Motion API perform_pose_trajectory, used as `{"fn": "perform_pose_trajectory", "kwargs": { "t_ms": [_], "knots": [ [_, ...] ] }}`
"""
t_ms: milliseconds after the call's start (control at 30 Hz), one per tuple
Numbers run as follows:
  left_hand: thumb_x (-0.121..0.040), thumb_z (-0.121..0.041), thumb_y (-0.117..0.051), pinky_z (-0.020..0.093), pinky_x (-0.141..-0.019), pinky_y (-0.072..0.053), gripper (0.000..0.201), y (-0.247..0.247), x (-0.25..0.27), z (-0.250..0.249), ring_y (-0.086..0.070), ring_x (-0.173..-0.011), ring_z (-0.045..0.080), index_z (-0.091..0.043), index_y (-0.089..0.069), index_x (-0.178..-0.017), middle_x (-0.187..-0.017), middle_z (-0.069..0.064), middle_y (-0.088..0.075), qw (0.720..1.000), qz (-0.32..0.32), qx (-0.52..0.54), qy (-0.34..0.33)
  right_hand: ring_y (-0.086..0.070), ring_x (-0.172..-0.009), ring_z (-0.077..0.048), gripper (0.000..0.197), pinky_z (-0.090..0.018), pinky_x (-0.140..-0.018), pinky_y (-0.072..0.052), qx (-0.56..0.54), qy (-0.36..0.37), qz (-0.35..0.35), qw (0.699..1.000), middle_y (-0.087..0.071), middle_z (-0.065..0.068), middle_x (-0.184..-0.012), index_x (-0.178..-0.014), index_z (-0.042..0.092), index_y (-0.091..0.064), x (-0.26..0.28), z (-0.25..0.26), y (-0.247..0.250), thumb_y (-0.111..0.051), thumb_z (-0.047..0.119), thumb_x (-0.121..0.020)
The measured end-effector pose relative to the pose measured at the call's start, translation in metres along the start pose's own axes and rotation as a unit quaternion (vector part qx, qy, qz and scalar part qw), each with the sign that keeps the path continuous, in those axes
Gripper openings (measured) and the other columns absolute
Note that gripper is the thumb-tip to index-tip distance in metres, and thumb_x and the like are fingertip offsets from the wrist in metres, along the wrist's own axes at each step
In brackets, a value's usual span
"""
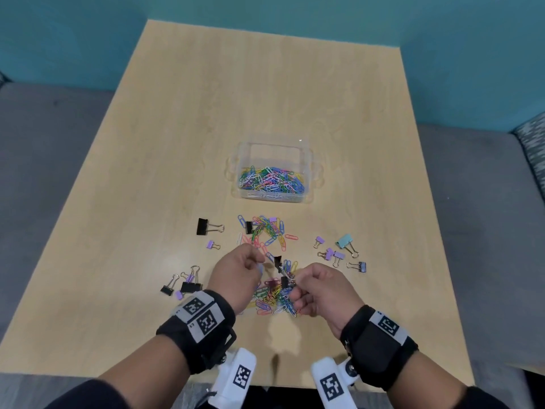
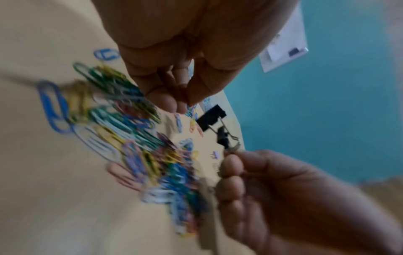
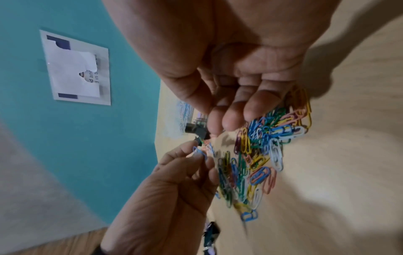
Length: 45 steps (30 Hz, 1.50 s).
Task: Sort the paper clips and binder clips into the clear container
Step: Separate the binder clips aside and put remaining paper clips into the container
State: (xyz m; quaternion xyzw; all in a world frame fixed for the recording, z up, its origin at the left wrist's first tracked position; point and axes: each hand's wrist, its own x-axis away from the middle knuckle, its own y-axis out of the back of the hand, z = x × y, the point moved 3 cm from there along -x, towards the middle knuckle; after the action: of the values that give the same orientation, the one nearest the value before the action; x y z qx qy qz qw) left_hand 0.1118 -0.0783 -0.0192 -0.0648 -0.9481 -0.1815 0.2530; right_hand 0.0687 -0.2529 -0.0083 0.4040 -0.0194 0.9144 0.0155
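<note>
My left hand (image 1: 259, 265) pinches a blue paper clip (image 3: 199, 152) above the near pile of coloured paper clips (image 1: 274, 296). My right hand (image 1: 295, 286) pinches the wire handle of a small black binder clip (image 1: 285, 281), lifted over the same pile. A second black binder clip (image 1: 277, 262) sits just beyond it, between the hands. The clear container (image 1: 306, 149) stands farther back at mid-table, with many coloured paper clips (image 1: 271, 180) in it. In the left wrist view the left fingers (image 2: 172, 101) are pressed together, and the right hand (image 2: 231, 155) holds the clip's handle.
A second loose heap of paper clips (image 1: 269, 231) lies before the container. Binder clips are scattered about: a large black one (image 1: 203, 226), a purple one (image 1: 213, 245), a teal one (image 1: 345, 241), small purple ones (image 1: 331, 253), and a cluster at the left (image 1: 188, 283).
</note>
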Motion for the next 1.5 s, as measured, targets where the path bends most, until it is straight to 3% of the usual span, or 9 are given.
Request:
{"fn": "perform_pose_trajectory", "kwargs": {
  "t_ms": [267,400,500,733,933,1067,1200,1333,1500],
  "knots": [
    [-0.083,-0.010,-0.053,0.029,-0.068,-0.044,0.025,0.023,-0.001,-0.005,-0.055,-0.079,0.019,-0.021,-0.061,-0.103,-0.098,-0.001,-0.051,0.944,-0.044,-0.303,-0.119,-0.055,-0.057,-0.015,0.016,-0.030,-0.054,-0.046,0.168,0.083,-0.022,0.982,-0.067,-0.006,-0.068,-0.073,0.015,-0.061,0.002,0.004,-0.002,-0.051,0.004,-0.077],
    [-0.080,-0.012,-0.059,0.034,-0.074,-0.048,0.041,0.009,0.009,-0.014,-0.056,-0.091,0.019,-0.025,-0.059,-0.119,-0.104,0.000,-0.054,0.911,0.054,-0.336,-0.232,-0.055,-0.058,-0.015,0.017,-0.029,-0.056,-0.043,0.164,0.095,-0.010,0.982,-0.066,-0.009,-0.068,-0.069,0.020,-0.061,0.001,0.007,0.000,-0.053,0.007,-0.075],
    [-0.085,-0.022,-0.055,0.036,-0.070,-0.047,0.019,-0.004,0.018,-0.020,-0.056,-0.090,0.023,-0.021,-0.063,-0.102,-0.092,-0.001,-0.057,0.875,0.089,-0.378,-0.290,-0.057,-0.061,-0.017,0.022,-0.026,-0.057,-0.044,0.141,0.093,-0.003,0.986,-0.063,-0.008,-0.067,-0.070,0.015,-0.062,0.001,0.009,0.002,-0.055,0.000,-0.085],
    [-0.092,-0.030,-0.045,0.031,-0.076,-0.040,0.020,-0.012,0.027,-0.023,-0.055,-0.090,0.016,-0.023,-0.063,-0.098,-0.092,-0.004,-0.061,0.902,0.075,-0.359,-0.229,-0.065,-0.067,-0.024,0.013,-0.033,-0.062,-0.055,-0.034,0.040,0.041,0.998,-0.065,-0.012,-0.078,-0.100,0.004,-0.063,0.007,0.010,-0.005,-0.053,0.011,-0.095],
    [-0.088,-0.032,-0.049,0.034,-0.066,-0.043,0.016,0.001,0.028,-0.032,-0.055,-0.074,0.017,-0.020,-0.058,-0.082,-0.078,-0.004,-0.060,0.925,0.007,-0.330,-0.187,-0.058,-0.052,-0.015,0.021,-0.022,-0.044,-0.042,0.117,0.083,-0.011,0.990,-0.051,-0.012,-0.070,-0.100,0.014,-0.061,0.006,0.007,0.002,-0.053,-0.001,-0.087],
    [-0.089,-0.029,-0.045,0.032,-0.054,-0.035,0.018,0.044,-0.002,-0.012,-0.051,-0.066,0.025,-0.018,-0.049,-0.076,-0.076,0.001,-0.057,0.891,-0.063,-0.435,-0.116,-0.056,-0.072,-0.018,0.020,-0.031,-0.062,-0.042,0.485,0.178,-0.142,0.845,-0.060,0.002,-0.086,-0.094,0.023,-0.057,-0.008,0.020,0.041,-0.045,0.009,-0.087],
    [-0.090,-0.026,-0.044,0.030,-0.058,-0.034,0.016,0.081,-0.021,0.008,-0.052,-0.074,0.028,-0.015,-0.055,-0.085,-0.088,0.007,-0.057,0.855,-0.076,-0.509,-0.067,-0.049,-0.075,-0.023,0.014,-0.035,-0.064,-0.044,0.588,0.153,-0.171,0.776,-0.054,-0.003,-0.091,-0.090,0.017,-0.053,-0.021,0.024,0.066,-0.043,0.007,-0.087],
    [-0.078,-0.019,-0.063,0.036,-0.059,-0.044,0.013,0.071,-0.020,-0.002,-0.050,-0.082,0.032,-0.012,-0.062,-0.089,-0.089,0.009,-0.055,0.811,-0.098,-0.547,-0.184,-0.050,-0.096,-0.033,0.030,-0.041,-0.075,-0.049,0.668,0.288,-0.142,0.671,-0.056,-0.010,-0.105,-0.107,0.010,-0.060,-0.025,0.030,0.037,-0.061,0.008,-0.077],
    [-0.073,-0.024,-0.070,0.044,-0.084,-0.052,0.050,0.020,-0.018,-0.006,-0.054,-0.107,0.033,-0.008,-0.058,-0.118,-0.120,0.015,-0.058,0.756,-0.002,-0.559,-0.340,-0.022,-0.140,-0.037,0.056,-0.050,-0.110,-0.030,0.697,0.369,0.017,0.615,-0.031,-0.020,-0.149,-0.141,0.003,-0.032,-0.046,0.028,-0.024,-0.048,0.025,-0.092]
  ]
}}
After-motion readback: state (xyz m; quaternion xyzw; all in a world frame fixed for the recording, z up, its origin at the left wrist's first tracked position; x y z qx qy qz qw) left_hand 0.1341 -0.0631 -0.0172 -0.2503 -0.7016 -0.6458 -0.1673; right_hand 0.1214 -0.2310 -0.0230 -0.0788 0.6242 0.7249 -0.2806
